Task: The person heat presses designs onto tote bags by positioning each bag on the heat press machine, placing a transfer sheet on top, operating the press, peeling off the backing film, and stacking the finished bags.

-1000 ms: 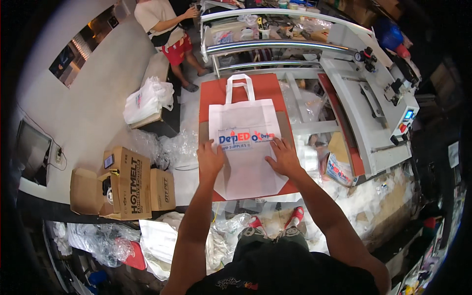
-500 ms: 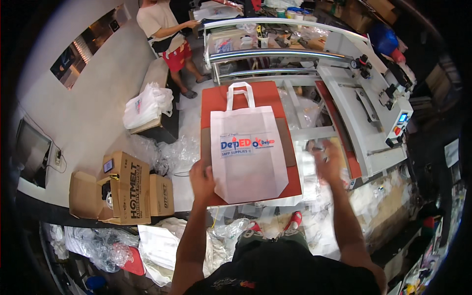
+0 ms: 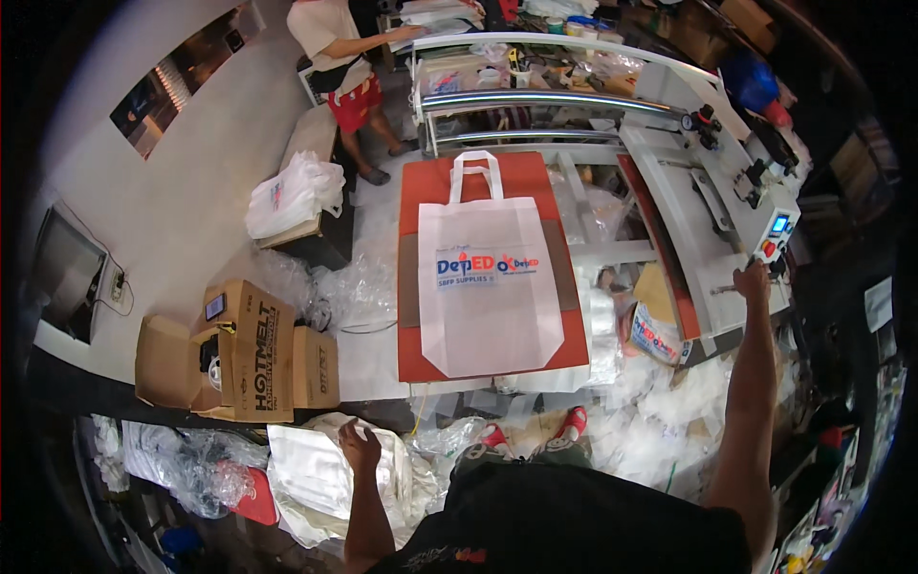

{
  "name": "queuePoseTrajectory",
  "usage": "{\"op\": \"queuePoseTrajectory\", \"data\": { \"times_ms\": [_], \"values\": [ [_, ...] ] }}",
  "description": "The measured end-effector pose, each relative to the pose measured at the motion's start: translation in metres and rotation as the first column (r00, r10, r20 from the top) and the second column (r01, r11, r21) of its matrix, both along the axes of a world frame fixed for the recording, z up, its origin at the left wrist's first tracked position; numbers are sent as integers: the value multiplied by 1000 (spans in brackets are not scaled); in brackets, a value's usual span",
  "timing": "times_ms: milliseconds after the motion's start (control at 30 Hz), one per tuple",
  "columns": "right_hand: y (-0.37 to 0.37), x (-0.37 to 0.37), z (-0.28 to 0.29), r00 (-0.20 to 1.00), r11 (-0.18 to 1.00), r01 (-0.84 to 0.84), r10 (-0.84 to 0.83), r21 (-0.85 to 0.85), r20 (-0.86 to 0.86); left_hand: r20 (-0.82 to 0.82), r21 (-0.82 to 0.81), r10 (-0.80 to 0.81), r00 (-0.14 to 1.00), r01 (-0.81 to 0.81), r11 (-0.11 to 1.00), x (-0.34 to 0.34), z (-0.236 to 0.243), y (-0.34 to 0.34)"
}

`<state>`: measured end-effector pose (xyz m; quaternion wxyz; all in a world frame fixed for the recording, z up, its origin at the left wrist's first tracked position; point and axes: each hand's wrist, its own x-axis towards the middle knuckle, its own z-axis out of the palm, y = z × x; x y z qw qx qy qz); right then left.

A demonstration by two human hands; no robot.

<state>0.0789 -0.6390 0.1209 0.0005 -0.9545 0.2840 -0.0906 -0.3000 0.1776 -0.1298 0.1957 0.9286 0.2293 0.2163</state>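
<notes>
So from the head view, the flat white fabric tote bag with blue-and-red print [image 3: 491, 320] lies on the rectangular red pad [image 3: 411, 335] mid-scene, handles pointing to the far side. The right hand [image 3: 753, 279] is way over right, by the grey control box with a small blue screen [image 3: 776, 225] (can't tell if its fingers are open or closed, or actually touching). The left hand [image 3: 360, 447] is near left above crumpled white sheeting [image 3: 311, 474], fingers loosely spread, holding nothing. Far left, someone in red shorts [image 3: 354, 107] stands reaching right.
</notes>
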Motion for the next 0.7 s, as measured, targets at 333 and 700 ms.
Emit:
{"op": "queuePoseTrajectory", "data": {
  "times_ms": [333,700],
  "values": [
    [109,-61,-15,716,773,-614,630,-157,301,-380,-206,42,924,-129,970,-39,-67,-62],
    [191,-71,-3,217,193,-976,881,99,420,-540,-285,135,831,-331,899,-92,-61,-240]
  ]
}}
